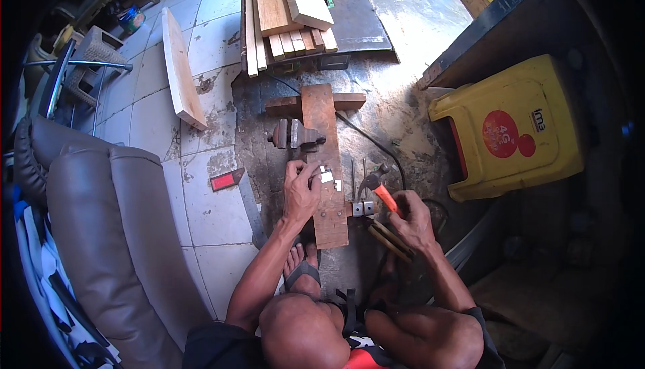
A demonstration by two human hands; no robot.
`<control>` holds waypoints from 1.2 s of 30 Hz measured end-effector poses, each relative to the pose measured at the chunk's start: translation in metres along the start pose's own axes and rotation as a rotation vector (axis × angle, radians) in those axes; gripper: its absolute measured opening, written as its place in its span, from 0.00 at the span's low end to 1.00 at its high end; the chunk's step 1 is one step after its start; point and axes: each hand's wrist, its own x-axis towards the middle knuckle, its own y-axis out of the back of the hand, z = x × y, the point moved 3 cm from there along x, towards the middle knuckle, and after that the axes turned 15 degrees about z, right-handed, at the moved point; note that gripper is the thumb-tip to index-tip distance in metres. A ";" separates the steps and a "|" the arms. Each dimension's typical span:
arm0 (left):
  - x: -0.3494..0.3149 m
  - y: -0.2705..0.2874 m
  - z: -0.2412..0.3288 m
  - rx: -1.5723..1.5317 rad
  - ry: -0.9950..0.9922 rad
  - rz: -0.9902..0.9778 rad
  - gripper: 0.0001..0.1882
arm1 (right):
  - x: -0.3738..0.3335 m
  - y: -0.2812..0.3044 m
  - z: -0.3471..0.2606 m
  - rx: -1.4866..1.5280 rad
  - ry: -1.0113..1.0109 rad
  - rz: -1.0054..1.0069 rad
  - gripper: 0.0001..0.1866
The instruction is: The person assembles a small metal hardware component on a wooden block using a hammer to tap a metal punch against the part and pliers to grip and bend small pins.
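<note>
My left hand rests on a narrow wooden bench, its fingers drawn together at a small bright metal piece. A second small bright piece with a notched edge lies beside it on the wood. Wrapped round the orange handle of a claw hammer, my right hand holds it just right of the bench, head raised toward the far side. Beneath the hammer, a metal block with two holes sits at the bench's right edge. A metal vise is fixed farther along, on the left side.
A red-handled try square lies on the tiles to the left, near a brown padded seat. Boards are stacked on a dark table ahead. One board stands on edge. A yellow plastic stool lies tipped at right; a black cable crosses the floor.
</note>
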 end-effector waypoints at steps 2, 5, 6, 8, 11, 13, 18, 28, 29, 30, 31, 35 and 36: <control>0.003 0.001 -0.003 0.027 -0.015 -0.032 0.12 | -0.001 -0.006 -0.006 -0.007 -0.026 -0.030 0.18; 0.009 0.000 -0.007 0.055 -0.008 -0.087 0.11 | -0.005 -0.012 -0.005 -0.004 -0.026 -0.031 0.18; 0.011 -0.001 -0.008 0.062 -0.001 -0.107 0.10 | -0.006 -0.013 -0.006 -0.009 -0.032 -0.034 0.18; 0.014 -0.004 -0.007 0.058 -0.009 -0.099 0.10 | -0.009 -0.012 -0.001 -0.023 -0.074 -0.048 0.18; 0.012 -0.010 -0.007 0.042 -0.019 -0.072 0.10 | -0.015 -0.013 0.008 -0.019 -0.134 -0.043 0.19; 0.011 -0.015 -0.005 0.072 -0.062 -0.066 0.10 | -0.017 -0.014 0.013 -0.011 -0.172 -0.030 0.19; 0.012 -0.021 0.007 0.147 -0.185 -0.078 0.13 | -0.016 -0.014 0.010 0.032 -0.229 -0.027 0.19; 0.010 -0.022 0.002 0.140 -0.243 -0.055 0.17 | -0.017 -0.018 0.008 0.027 -0.254 -0.036 0.20; 0.011 -0.021 0.000 0.129 -0.242 -0.049 0.17 | -0.017 -0.017 0.007 0.040 -0.258 -0.030 0.20; 0.011 -0.020 -0.001 0.118 -0.242 -0.043 0.17 | -0.017 -0.017 0.006 0.054 -0.262 -0.024 0.20; 0.010 -0.020 0.000 0.122 -0.248 -0.030 0.17 | -0.018 -0.017 0.008 0.054 -0.274 -0.025 0.20; -0.002 -0.016 0.006 0.176 -0.246 0.021 0.16 | -0.021 -0.017 0.012 0.050 -0.291 -0.033 0.20; -0.007 -0.017 0.008 0.198 -0.238 0.032 0.16 | -0.021 -0.017 0.013 0.048 -0.289 -0.037 0.20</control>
